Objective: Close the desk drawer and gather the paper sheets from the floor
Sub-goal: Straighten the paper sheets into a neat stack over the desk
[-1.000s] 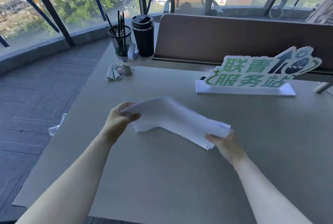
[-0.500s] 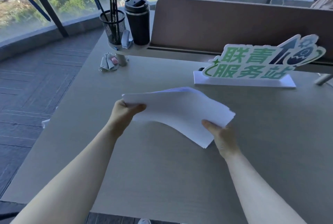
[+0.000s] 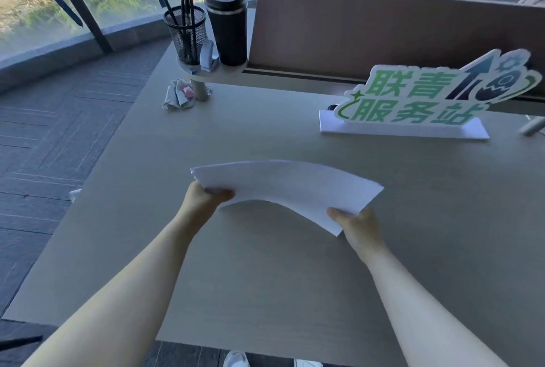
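Note:
A stack of white paper sheets (image 3: 289, 189) arches just above the beige desk (image 3: 265, 278), held at both ends. My left hand (image 3: 200, 198) grips the stack's near-left corner with the thumb on top. My right hand (image 3: 358, 225) pinches its near-right corner. The middle of the stack bows upward between the two hands. The desk drawer is hidden below the desktop. A scrap of white (image 3: 75, 193) shows on the floor past the desk's left edge.
A green-and-white standing sign (image 3: 436, 95) sits at the back right. On a small raised shelf at the back left stand a mesh pen holder (image 3: 185, 33), a black tumbler (image 3: 227, 24) and a stapler (image 3: 208, 55). Crumpled paper (image 3: 178, 98) lies beneath. A brown divider panel (image 3: 383, 33) runs behind.
The stack has gone from a sharp bend to a smoother arch, spread wider between my hands. The view has tilted down and come closer to the desk.

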A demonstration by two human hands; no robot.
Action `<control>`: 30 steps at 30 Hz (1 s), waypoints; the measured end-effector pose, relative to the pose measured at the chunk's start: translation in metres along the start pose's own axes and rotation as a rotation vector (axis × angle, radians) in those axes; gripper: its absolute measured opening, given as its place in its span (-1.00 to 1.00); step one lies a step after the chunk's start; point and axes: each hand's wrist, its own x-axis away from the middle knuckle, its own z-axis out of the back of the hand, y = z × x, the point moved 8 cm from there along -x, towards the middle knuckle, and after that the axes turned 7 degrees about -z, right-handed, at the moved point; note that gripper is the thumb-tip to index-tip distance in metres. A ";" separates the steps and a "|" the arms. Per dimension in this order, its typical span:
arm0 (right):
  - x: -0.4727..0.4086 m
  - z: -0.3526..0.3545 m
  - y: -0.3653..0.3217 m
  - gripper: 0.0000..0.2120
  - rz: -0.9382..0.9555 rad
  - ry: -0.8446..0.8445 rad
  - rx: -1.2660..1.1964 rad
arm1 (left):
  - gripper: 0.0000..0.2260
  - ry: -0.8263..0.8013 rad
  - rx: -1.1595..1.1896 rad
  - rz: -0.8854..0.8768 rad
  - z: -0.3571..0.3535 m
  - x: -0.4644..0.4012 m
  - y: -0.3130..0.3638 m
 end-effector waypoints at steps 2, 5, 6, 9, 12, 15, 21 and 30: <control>-0.002 0.000 0.002 -0.77 0.004 0.009 0.027 | -0.77 0.038 -0.027 -0.013 0.003 -0.001 -0.001; -0.009 0.004 -0.012 -0.79 0.084 0.010 -0.013 | -0.81 0.043 0.081 -0.123 0.005 -0.007 0.017; -0.010 0.004 -0.018 -0.81 0.109 0.001 -0.032 | -0.84 0.020 0.106 -0.140 0.006 -0.009 0.022; -0.014 0.006 -0.033 -0.82 0.152 -0.054 -0.099 | -0.85 -0.076 0.121 -0.131 0.009 -0.013 0.028; -0.022 0.008 -0.044 -0.74 0.158 -0.172 -0.140 | -0.81 -0.131 0.139 -0.141 0.016 -0.020 0.033; -0.032 0.004 -0.038 -0.81 0.101 -0.249 -0.130 | -0.77 -0.159 0.148 -0.094 0.016 -0.027 0.023; -0.040 -0.001 -0.001 -0.80 0.046 -0.125 -0.027 | -0.81 -0.030 0.086 -0.093 -0.001 -0.019 0.001; -0.040 -0.004 0.026 -0.82 -0.019 0.036 -0.117 | -0.88 0.088 0.191 -0.038 -0.027 -0.007 -0.028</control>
